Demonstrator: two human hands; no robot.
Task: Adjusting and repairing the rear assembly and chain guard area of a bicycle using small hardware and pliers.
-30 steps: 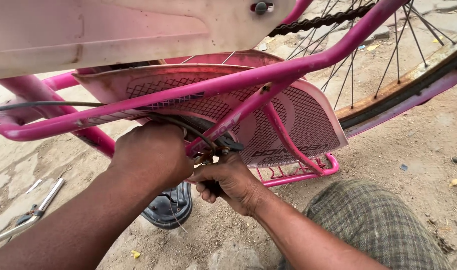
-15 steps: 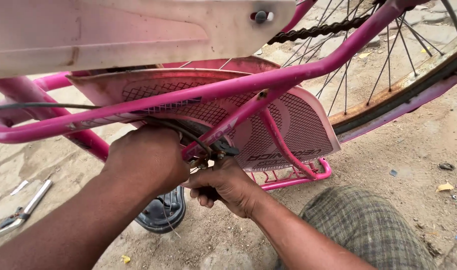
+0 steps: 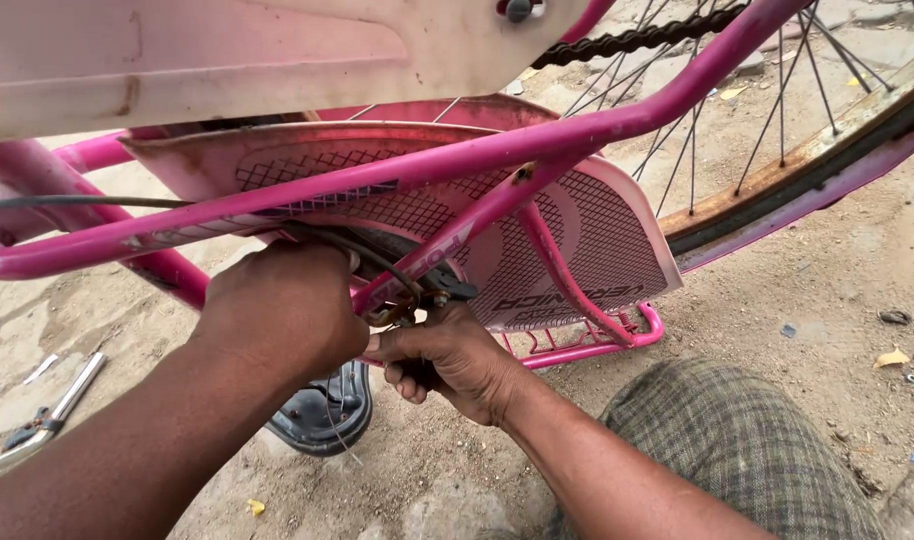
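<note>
Head view, looking down: this is outdoors, bare sandy ground [image 3: 777,330] with cracked stone paving at the left and scraps of litter scattered at the right. A pink bicycle [image 3: 397,175] lies upside down across the whole picture, its frame tubes slanting from lower left to upper right. Above them sits a pale chain cover [image 3: 227,50] with the black chain [image 3: 637,40] running out from it, and the spoked wheel [image 3: 807,150] fills the top right corner.

Down at the middle, both hands are bunched together under the frame. The left hand [image 3: 282,305] is curled over a black cable [image 3: 367,255] where it bends down to a small metal fitting [image 3: 417,305]; its fingers are tucked out of sight, so I cannot tell whether they pinch anything. The right hand [image 3: 452,355] is just beside it, touching, fingers pressed together and curled into a fist around something dark below that fitting.

Room to move is tight: frame tube above, mesh guard [image 3: 577,250] and pink rack [image 3: 587,345] right behind the knuckles. A black saddle [image 3: 322,415] rests on the ground beneath the left wrist. Metal tools [image 3: 47,415] lie well apart at the left edge. A checked cloth [image 3: 737,450] covers the knee at the lower right.
</note>
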